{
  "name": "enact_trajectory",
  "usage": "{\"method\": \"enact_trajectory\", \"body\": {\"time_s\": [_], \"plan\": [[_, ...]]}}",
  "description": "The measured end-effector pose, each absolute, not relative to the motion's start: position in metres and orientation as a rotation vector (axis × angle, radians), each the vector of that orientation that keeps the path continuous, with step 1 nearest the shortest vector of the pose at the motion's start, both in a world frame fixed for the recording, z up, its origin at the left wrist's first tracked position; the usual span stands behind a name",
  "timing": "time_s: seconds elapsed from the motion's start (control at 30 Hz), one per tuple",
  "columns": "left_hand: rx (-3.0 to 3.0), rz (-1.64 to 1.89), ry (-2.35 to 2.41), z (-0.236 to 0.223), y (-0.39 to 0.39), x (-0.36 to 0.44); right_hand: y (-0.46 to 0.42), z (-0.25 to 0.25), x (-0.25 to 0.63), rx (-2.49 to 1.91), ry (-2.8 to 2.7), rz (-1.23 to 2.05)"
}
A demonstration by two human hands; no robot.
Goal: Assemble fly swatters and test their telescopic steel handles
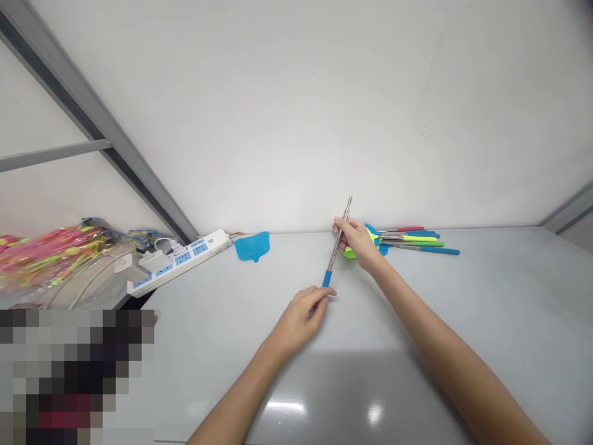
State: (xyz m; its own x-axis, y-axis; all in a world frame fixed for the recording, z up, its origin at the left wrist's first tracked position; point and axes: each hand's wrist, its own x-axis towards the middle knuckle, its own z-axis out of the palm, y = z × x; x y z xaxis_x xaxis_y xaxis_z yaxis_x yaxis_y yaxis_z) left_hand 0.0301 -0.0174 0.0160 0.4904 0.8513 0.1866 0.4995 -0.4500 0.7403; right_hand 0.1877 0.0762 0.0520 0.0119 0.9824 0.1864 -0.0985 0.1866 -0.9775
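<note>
Right hand (pixel 356 243): fingers (pixel 341 227) curled shut around the shaft of the rod, a firm hold, with the tip of the shaft standing out above them.
Left hand (pixel 299 319): fingers (pixel 322 295) nearly closed at the rod's lower end, touching or just below its blue grip; whether they actually hold it, I cannot tell.
Telescopic steel rod (pixel 338 241): held tilted between both hands, its blue grip (pixel 327 278) lowest and nearest the left fingers.
Just beyond the right fingers: a green swatter head (pixel 348 253) and a blue swatter head (pixel 371 230), partly hidden behind the hand.
Right of the right fingers: a bundle of steel handles with red, blue and green grips (pixel 412 242), lying side by side.
Left of the fingers: a loose blue mesh swatter head (pixel 252 245), then a white power strip with blue sockets (pixel 178 262).
Far left of the fingers: a clear bag of pink and yellow pieces (pixel 50 259), beyond the bench (pixel 467 315).
Lower left: a pixelated patch hides whatever lies there.
</note>
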Motion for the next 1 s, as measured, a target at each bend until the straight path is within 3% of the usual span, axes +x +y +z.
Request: {"method": "enact_trajectory", "body": {"time_s": [0.27,0.5,1.0], "plan": [[1.913,0.853,1.236,0.011,-0.016,0.031,0.076,0.057,0.191,-0.971,-1.096,1.205],[1.799,0.870,1.305,0.012,-0.016,0.033,0.064,0.077,0.186,-0.639,-0.854,1.524],[1.484,0.814,1.168,-0.002,-0.022,0.043,0.050,0.067,0.164,-0.644,-0.703,1.750]]}}
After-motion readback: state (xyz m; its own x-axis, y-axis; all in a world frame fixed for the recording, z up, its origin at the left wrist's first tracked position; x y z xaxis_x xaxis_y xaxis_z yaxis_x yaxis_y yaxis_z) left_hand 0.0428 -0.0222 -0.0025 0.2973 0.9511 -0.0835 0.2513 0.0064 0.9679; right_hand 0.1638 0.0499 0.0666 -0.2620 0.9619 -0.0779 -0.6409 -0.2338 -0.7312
